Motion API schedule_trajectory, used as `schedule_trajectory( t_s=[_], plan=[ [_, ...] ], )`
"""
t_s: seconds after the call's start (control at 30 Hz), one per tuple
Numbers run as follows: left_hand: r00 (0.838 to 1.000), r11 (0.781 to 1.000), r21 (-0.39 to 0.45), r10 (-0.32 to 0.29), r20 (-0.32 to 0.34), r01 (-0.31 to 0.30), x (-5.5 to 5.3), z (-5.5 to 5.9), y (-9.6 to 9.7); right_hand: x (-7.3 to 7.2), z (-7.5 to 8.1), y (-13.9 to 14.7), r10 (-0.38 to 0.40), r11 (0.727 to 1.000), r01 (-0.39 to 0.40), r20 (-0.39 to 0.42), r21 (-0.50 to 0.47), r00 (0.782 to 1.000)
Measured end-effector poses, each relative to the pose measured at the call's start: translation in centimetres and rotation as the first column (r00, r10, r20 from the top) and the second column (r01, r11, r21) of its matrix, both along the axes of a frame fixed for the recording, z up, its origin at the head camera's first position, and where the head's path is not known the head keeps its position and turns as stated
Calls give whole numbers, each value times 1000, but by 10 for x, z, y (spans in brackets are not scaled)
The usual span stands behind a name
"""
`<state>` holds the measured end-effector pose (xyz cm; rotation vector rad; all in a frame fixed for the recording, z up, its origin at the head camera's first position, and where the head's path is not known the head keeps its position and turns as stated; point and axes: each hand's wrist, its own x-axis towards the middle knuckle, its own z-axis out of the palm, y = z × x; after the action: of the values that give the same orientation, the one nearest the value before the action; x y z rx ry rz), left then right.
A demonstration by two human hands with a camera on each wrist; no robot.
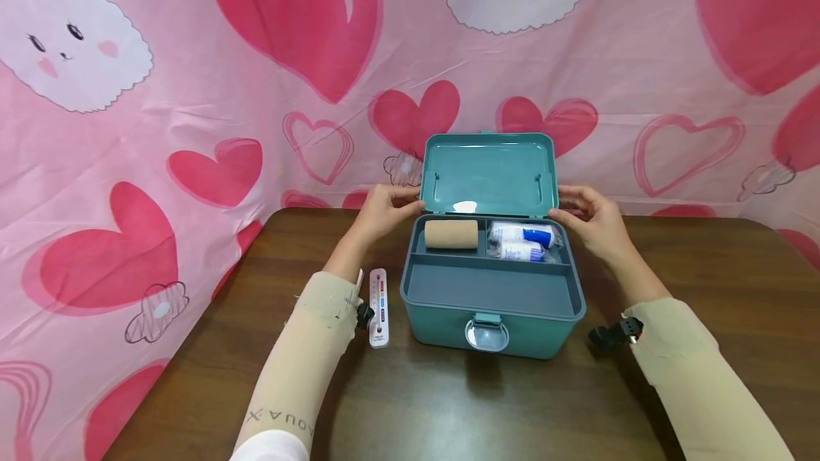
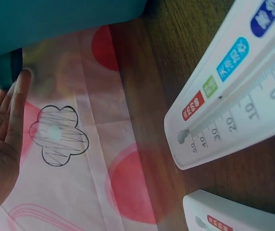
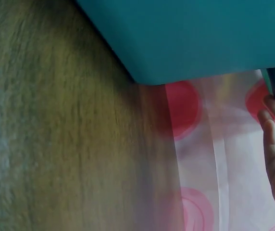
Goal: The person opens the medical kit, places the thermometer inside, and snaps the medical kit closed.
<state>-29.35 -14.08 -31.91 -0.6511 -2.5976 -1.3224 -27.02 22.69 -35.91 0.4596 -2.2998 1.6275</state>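
Both left hand (image 1: 379, 213) and right hand (image 1: 596, 223) pinching the raised lid's (image 1: 488, 171) edges, teal box (image 1: 438, 326) on table (image 1: 435, 411), tan roll (image 1: 451, 235) and two wrapped rolls (image 1: 520, 251) in rear compartments (image 1: 455, 257), thermometer (image 2: 219, 118) numbered 0–50, left sleeve (image 1: 285, 368) lettered AQUA X

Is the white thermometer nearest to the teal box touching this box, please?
Apart. The head view shows a strip of brown table between the right edge of the white thermometer and the teal box.
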Motion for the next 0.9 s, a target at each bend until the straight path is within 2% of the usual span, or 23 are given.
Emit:
schedule_trajectory(
  t_s=[0.3, 0.5, 0.7, 0.9],
  plan=[
    [1000, 998, -60, -19, 7, 19, 2, -1, 0, 1, -3, 1, 19, 999, -18, -23, 43, 1000],
    [999, 996, -82, -37, -13, 36, -1, -2, -1, -2, -6, 2, 5, 996, -1, -46, 94, 999],
    [999, 995, -89, -49, 0, 49, 0, -2, -1, -2, -4, 4, -18, 990, 25, -50, 139, 999],
    [999, 994, -94, -46, 26, 49, 2, -4, -1, -1, -6, 4, 0, 992, 4, -33, 125, 999]
  ],
)
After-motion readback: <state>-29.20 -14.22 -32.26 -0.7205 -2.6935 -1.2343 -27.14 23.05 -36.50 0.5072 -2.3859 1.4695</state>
